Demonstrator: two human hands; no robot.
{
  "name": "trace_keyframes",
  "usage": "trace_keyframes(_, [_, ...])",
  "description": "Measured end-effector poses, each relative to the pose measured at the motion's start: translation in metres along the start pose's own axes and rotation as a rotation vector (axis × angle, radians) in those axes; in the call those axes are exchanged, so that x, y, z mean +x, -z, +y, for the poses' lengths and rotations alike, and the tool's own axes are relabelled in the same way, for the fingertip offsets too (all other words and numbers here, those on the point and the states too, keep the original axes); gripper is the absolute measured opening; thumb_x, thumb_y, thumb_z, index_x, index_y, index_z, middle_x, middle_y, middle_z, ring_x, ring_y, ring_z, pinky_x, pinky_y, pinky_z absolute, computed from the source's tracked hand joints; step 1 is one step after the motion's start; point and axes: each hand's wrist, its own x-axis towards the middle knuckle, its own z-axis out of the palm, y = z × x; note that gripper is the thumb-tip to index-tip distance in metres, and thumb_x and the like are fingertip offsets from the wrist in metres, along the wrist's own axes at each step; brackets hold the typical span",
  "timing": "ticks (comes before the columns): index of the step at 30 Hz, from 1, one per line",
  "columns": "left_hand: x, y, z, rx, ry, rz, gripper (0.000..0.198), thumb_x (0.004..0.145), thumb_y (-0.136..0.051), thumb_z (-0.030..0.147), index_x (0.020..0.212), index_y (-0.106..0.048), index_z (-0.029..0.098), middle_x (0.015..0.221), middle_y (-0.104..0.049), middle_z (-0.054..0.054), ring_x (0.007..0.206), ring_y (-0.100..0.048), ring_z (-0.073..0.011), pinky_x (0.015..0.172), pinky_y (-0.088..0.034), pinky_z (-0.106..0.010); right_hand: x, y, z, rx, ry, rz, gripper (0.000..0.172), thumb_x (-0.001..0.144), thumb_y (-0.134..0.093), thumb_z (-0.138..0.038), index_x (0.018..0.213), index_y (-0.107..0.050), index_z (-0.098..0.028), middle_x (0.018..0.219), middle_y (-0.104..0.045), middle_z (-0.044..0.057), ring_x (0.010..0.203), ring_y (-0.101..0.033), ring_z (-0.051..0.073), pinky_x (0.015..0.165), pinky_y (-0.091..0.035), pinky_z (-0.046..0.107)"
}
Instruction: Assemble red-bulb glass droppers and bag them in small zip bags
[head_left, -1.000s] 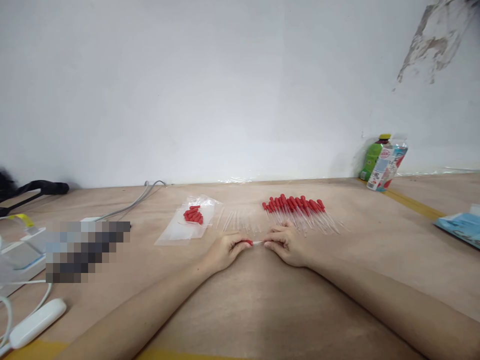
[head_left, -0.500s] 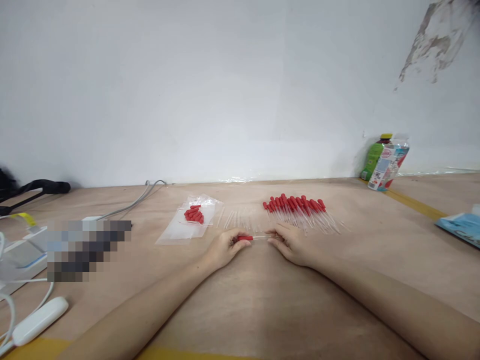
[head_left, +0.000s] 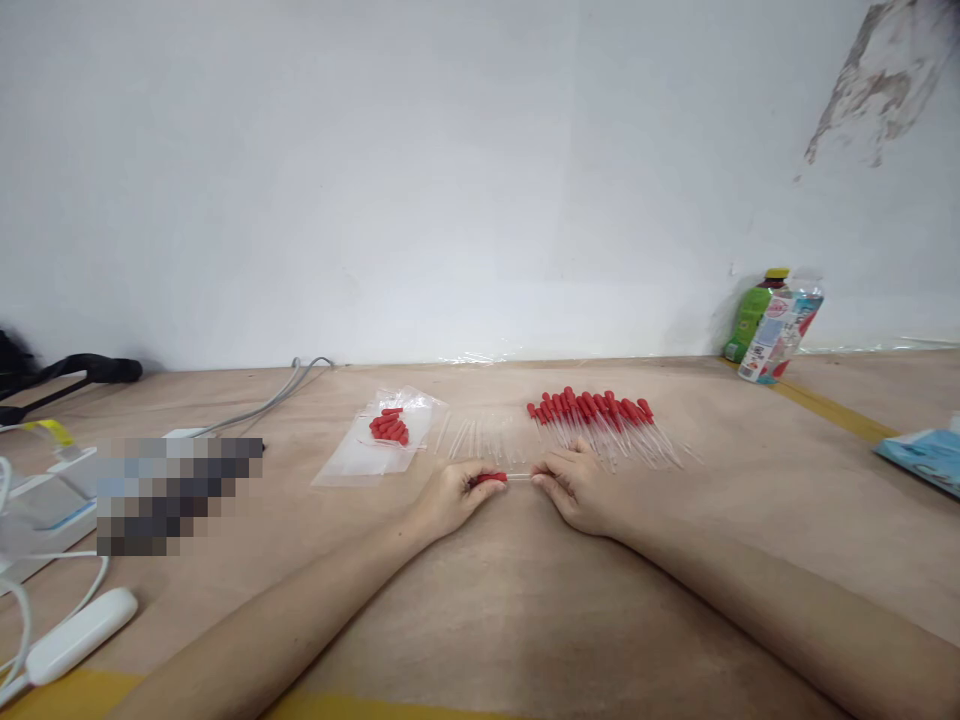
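Note:
My left hand (head_left: pixel 455 497) pinches a red rubber dropper bulb (head_left: pixel 492 478) between thumb and fingers. A clear glass tube (head_left: pixel 519 477) runs sideways from the bulb's open end, and its other end is pinched in my right hand (head_left: pixel 571 488). Beyond my left hand, several loose red bulbs (head_left: pixel 388 428) lie on a clear plastic bag (head_left: pixel 352 463). Several bare glass tubes (head_left: pixel 472 438) rest between the bag and a pile of droppers with red bulbs (head_left: pixel 592 408), whose glass stems point toward me and to the right.
At the back right, a green bottle (head_left: pixel 750 320) and a printed carton-like bottle (head_left: pixel 772 340) stand against the wall. A blue packet (head_left: pixel 926 458) lies at the right edge. On the left are a power strip (head_left: pixel 56 515), cables and a white plug-like piece (head_left: pixel 82 635).
My right hand has shifted slightly left along the glass tube, so less of the tube shows between my hands. My left hand keeps its pinch on the bulb.

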Motion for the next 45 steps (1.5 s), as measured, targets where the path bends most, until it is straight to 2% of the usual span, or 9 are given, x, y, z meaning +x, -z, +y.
trace_keyframes(11, [0.000, -0.005, -0.007, 0.029, -0.039, 0.007, 0.022, 0.082, -0.049, 0.034, 0.087, -0.063, 0.019, 0.077, -0.065, -0.001, 0.069, -0.058, -0.0125, 0.064, -0.044, -0.022, 0.005, -0.002, -0.001, -0.113, 0.009, -0.070, 0.027, 0.088, -0.034, -0.023, 0.073, -0.056, -0.017, 0.065, -0.059, 0.000, 0.058, -0.046, 0.011, 0.065, -0.024, 0.029])
trace_keyframes(16, [-0.001, -0.003, -0.003, 0.075, -0.077, 0.021, 0.020, 0.081, -0.050, 0.034, 0.089, -0.062, 0.019, 0.078, -0.065, -0.001, 0.067, -0.058, -0.0118, 0.064, -0.045, -0.022, 0.007, 0.008, -0.004, -0.163, 0.067, -0.125, 0.025, 0.086, -0.039, -0.025, 0.072, -0.058, -0.018, 0.071, -0.060, 0.002, 0.069, -0.050, 0.013, 0.067, -0.025, 0.030])
trace_keyframes(19, [0.000, 0.003, -0.001, 0.132, -0.101, 0.094, 0.025, 0.077, -0.055, 0.037, 0.095, -0.060, 0.020, 0.081, -0.064, -0.002, 0.068, -0.058, -0.0125, 0.063, -0.046, -0.023, 0.007, 0.015, -0.005, -0.208, 0.104, -0.135, 0.024, 0.084, -0.044, -0.026, 0.070, -0.061, -0.019, 0.072, -0.060, 0.004, 0.072, -0.050, 0.014, 0.067, -0.024, 0.031])
trace_keyframes(23, [0.007, 0.028, -0.021, 0.291, -0.099, 0.331, 0.024, 0.079, -0.053, 0.035, 0.094, -0.061, 0.018, 0.091, -0.062, -0.006, 0.088, -0.055, -0.0188, 0.080, -0.043, -0.032, 0.009, 0.025, 0.007, -0.228, -0.144, -0.063, 0.026, 0.081, -0.046, -0.028, 0.062, -0.062, -0.020, 0.063, -0.061, 0.002, 0.065, -0.052, 0.015, 0.066, -0.025, 0.030])
trace_keyframes(27, [0.016, 0.067, -0.068, 0.490, 0.175, 0.540, 0.030, 0.080, -0.046, 0.038, 0.094, -0.062, 0.017, 0.095, -0.059, -0.008, 0.093, -0.052, -0.0220, 0.086, -0.039, -0.034, 0.018, 0.034, 0.031, -0.194, -0.534, 0.035, 0.031, 0.078, -0.045, -0.035, 0.055, -0.060, -0.021, 0.056, -0.061, 0.001, 0.056, -0.052, 0.015, 0.062, -0.028, 0.029])
trace_keyframes(31, [0.016, 0.099, -0.108, 0.592, 0.441, 0.471, 0.039, 0.079, -0.044, 0.043, 0.106, -0.059, 0.020, 0.110, -0.052, -0.010, 0.109, -0.044, -0.0262, 0.093, -0.032, -0.039, 0.028, 0.037, 0.053, -0.306, -0.743, 0.075, 0.031, 0.074, -0.044, -0.035, 0.051, -0.058, -0.020, 0.054, -0.060, 0.002, 0.060, -0.054, 0.018, 0.066, -0.029, 0.032])
trace_keyframes(34, [0.014, 0.109, -0.123, 0.556, 0.524, 0.380, 0.045, 0.080, -0.039, 0.047, 0.110, -0.057, 0.019, 0.115, -0.051, -0.011, 0.112, -0.042, -0.0262, 0.093, -0.033, -0.037, 0.030, 0.036, 0.063, -0.385, -0.804, 0.094, 0.030, 0.074, -0.042, -0.035, 0.054, -0.058, -0.019, 0.055, -0.060, 0.004, 0.062, -0.055, 0.020, 0.070, -0.027, 0.036])
trace_keyframes(40, [0.013, 0.104, -0.132, 0.485, 0.522, 0.288, 0.048, 0.080, -0.036, 0.051, 0.107, -0.057, 0.018, 0.109, -0.057, -0.009, 0.097, -0.055, -0.0215, 0.083, -0.040, -0.029, 0.021, 0.029, 0.071, -0.409, -0.797, 0.139, 0.030, 0.075, -0.039, -0.038, 0.059, -0.056, -0.020, 0.059, -0.061, 0.002, 0.064, -0.055, 0.020, 0.076, -0.024, 0.039])
trace_keyframes(45, [0.015, 0.091, -0.125, 0.461, 0.480, 0.246, 0.045, 0.082, -0.032, 0.050, 0.105, -0.054, 0.018, 0.106, -0.060, -0.006, 0.094, -0.055, -0.0191, 0.080, -0.042, -0.027, 0.018, 0.023, 0.070, -0.433, -0.792, 0.105, 0.029, 0.074, -0.039, -0.037, 0.057, -0.056, -0.020, 0.056, -0.059, 0.002, 0.062, -0.054, 0.019, 0.078, -0.022, 0.039])
